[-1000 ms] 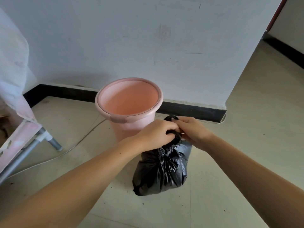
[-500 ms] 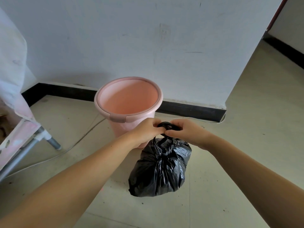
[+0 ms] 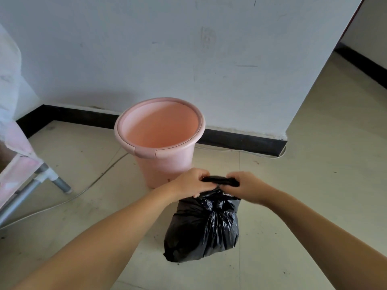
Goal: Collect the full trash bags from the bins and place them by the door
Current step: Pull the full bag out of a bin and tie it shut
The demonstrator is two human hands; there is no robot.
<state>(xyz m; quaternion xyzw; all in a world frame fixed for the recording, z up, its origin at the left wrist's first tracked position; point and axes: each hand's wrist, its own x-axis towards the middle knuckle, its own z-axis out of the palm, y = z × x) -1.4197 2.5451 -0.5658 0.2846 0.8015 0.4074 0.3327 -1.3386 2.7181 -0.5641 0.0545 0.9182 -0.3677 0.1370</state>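
Nearest you, on the floor, the black trash bag point(image 3: 202, 229) sits out of the bin, its neck pulled taut between your 2 hands: left hand point(image 3: 191, 182) and right hand point(image 3: 246, 185) each grip an end of the twisted top. Beyond, the pink bin point(image 3: 160, 141) stands empty. Tying looks nearly done; carrying it to the door remains.

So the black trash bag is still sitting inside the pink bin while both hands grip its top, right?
Not quite. The head view shows the black trash bag out of the pink bin, on the floor in front of it. The left hand and right hand do both grip its top.
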